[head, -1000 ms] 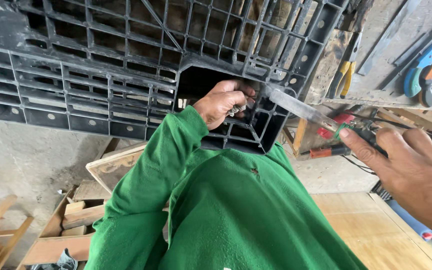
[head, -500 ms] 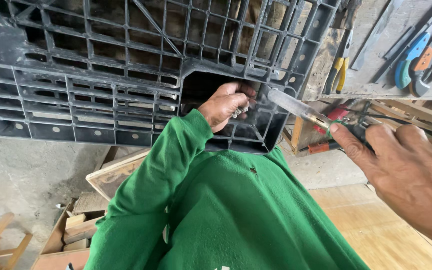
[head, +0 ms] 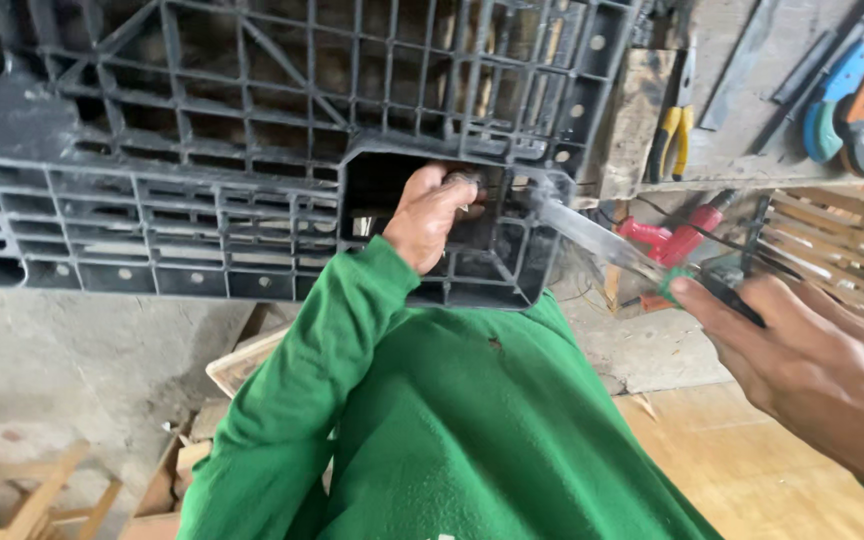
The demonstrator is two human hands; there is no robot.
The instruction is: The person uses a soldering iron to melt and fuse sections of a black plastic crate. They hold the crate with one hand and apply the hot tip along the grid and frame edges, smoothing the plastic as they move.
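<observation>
Left hand (head: 432,215) stays reached into the black plastic pallet (head: 202,150) corner pocket, fingers curled, contents unclear; right hand (head: 822,375), closed on the long flat blade (head: 592,235), has advanced its tip to the pocket edge.

Single head view, close, facing down.

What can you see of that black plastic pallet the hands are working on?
The black plastic pallet is a dark, dusty, moulded grid of ribs and open cells, with small round holes along its edge. It fills the upper view. The left hand reaches into a rectangular pocket; a flat metal blade, held by the right hand, meets that pocket's corner.
</observation>
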